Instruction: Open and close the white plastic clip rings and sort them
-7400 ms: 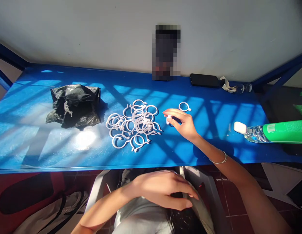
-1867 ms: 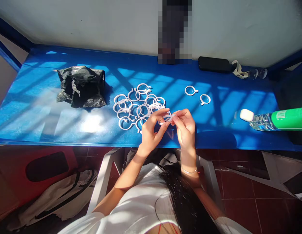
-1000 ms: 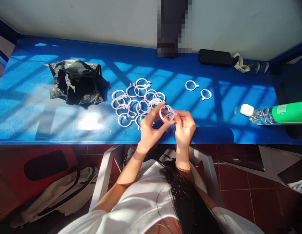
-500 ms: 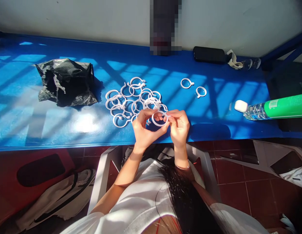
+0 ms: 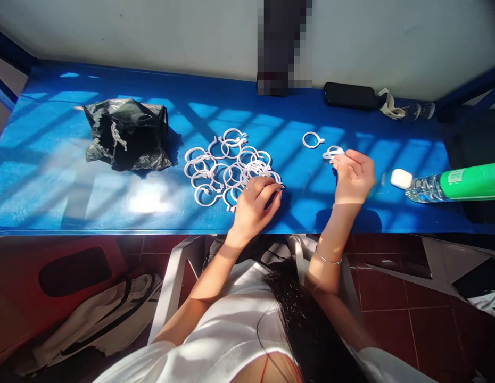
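Note:
A pile of white plastic curtain rings (image 5: pixel 207 204), each with a small eyelet tab, lies on the blue table. My left hand (image 5: pixel 253 207) is over the pile's near right edge, fingers bent and apart, with no ring visibly gripped. Further right, my right hand (image 5: pixel 356 175) pinches a white curtain ring (image 5: pixel 328 156) by its tab, low over the table. That ring overlaps another ring (image 5: pixel 336 148) lying there, so their outlines are hard to separate. A single ring (image 5: pixel 311 140) rests just to the left of these.
A crumpled black plastic bag (image 5: pixel 128 133) stands left of the pile. At the back right are a black case (image 5: pixel 350 96) and a pale strap (image 5: pixel 390 105) beside glasses. A bottle with a green label (image 5: pixel 471 181) lies at the right. The blue table's (image 5: pixel 112 226) front edge is near my lap.
My hands have parted. The right one has carried the curtain ring rightward to the separate rings, while the left one has let go and is at the pile. The view has shifted slightly.

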Demonstrator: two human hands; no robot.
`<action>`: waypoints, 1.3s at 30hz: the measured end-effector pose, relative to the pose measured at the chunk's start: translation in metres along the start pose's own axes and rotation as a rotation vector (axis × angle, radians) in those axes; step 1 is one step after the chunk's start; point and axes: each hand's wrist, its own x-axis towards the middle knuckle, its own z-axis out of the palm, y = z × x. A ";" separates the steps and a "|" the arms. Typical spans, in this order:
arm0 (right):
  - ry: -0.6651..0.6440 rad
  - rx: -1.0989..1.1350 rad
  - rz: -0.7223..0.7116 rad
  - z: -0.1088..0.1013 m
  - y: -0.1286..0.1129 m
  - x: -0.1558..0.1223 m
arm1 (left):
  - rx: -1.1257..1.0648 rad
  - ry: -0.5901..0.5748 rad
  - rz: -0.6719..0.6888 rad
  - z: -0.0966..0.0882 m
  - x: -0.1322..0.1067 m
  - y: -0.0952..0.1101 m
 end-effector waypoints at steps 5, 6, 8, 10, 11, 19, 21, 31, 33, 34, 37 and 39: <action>-0.092 -0.111 0.016 -0.006 -0.004 -0.009 | 0.161 -0.087 0.045 0.005 -0.002 -0.003; -0.100 -0.108 -0.021 -0.006 -0.015 -0.016 | 0.204 -0.086 0.027 0.005 -0.003 -0.003; -0.135 -0.112 -0.071 -0.007 -0.046 -0.034 | 0.295 -0.072 -0.016 0.002 -0.004 0.000; -0.220 -0.094 -0.167 -0.006 -0.079 -0.054 | 0.367 -0.072 -0.054 -0.001 -0.004 0.002; -0.321 -0.067 -0.260 -0.004 -0.095 -0.065 | 0.393 -0.082 -0.070 -0.001 -0.005 0.002; -1.255 -0.041 -1.026 0.043 -0.137 -0.160 | 0.328 -0.280 0.017 0.002 -0.006 -0.012; -1.271 -0.051 -1.215 0.056 -0.128 -0.179 | 0.324 -0.281 0.028 0.000 -0.004 -0.017; -0.825 -0.177 -1.480 0.098 -0.113 -0.202 | 0.096 -0.257 0.151 -0.005 0.037 -0.025; -0.784 -0.210 -1.463 0.106 -0.117 -0.205 | 0.121 -0.307 0.216 -0.001 0.049 -0.020; -0.770 -0.217 -1.451 0.109 -0.119 -0.206 | 0.146 -0.345 0.242 0.002 0.054 -0.018; -0.774 -0.205 -1.388 0.120 -0.122 -0.205 | 0.233 -0.487 0.277 0.009 0.068 -0.017; -0.835 -0.233 -1.316 0.128 -0.124 -0.201 | 0.315 -0.565 0.270 0.013 0.073 -0.023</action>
